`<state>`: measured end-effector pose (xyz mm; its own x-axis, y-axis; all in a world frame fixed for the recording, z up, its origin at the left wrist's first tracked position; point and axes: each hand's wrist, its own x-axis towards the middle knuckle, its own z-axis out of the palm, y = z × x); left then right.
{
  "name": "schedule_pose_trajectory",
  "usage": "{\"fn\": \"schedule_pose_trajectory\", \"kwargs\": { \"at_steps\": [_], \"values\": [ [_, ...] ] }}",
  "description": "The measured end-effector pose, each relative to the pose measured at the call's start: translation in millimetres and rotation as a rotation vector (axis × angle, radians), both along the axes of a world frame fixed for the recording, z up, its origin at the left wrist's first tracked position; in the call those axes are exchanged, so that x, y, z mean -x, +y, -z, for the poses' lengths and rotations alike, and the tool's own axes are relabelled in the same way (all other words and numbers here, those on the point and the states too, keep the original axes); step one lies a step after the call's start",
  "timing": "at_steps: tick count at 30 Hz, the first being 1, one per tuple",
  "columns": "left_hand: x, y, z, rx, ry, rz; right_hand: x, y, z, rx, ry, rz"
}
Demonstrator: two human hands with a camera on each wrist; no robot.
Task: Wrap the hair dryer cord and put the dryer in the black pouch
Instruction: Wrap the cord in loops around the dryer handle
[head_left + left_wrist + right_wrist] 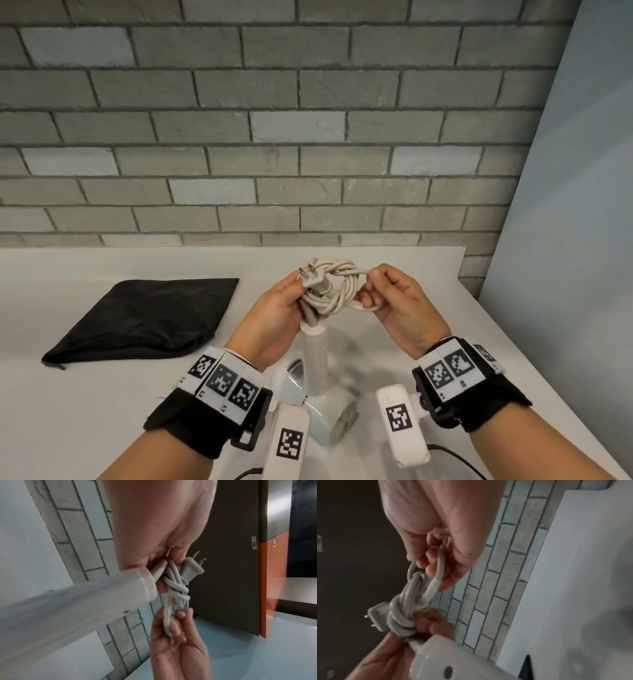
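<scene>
Hair dryer [317, 383] stands head-down on the white table [102, 411], handle up, between our wrists. We judge it a rigid plastic body, light to moderate wt, smooth and a bit slippery; best hold is round the handle, not by the cord.

Black pouch [144, 318] lies flat on the table, to the left, well apart from the dryer. Soft fabric, no stiffness; we judge it needs one hand to hold the mouth apart. Which edge opens cannot be told.

Cord [330, 286] is coiled in several loops above the handle top, w/ turns wound across the bundle. Semi-stiff, springy; we judge it will uncoil if let go.

Left hand [274, 322] has fingers curled round the coil at the handle end. Right hand [394, 301] pinches one loop at the coil's far side.

Plug [313, 279] sticks out of the bundle beside the left fingers, prongs free.
</scene>
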<state>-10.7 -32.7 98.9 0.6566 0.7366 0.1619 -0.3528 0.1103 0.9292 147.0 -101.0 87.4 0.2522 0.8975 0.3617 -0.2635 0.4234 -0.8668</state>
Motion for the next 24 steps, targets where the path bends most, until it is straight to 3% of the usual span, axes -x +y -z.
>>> {"fn": "schedule_pose_trajectory", "kwargs": {
  "at_steps": [8,19,21,24],
  "values": [
    [1,0,2,-0.019,0.014,0.046,2,7,0,0.052,-0.139,0.257],
    [7,4,4,-0.059,-0.013,0.132,28,9,3,0.182,0.183,-0.086],
    [3,4,6,-0.101,0.006,0.072,28,9,0,0.220,0.155,-0.139],
    [-2,1,5,-0.215,0.092,-0.045,29,8,-2,0.266,-0.036,-0.112]
  ]
}}
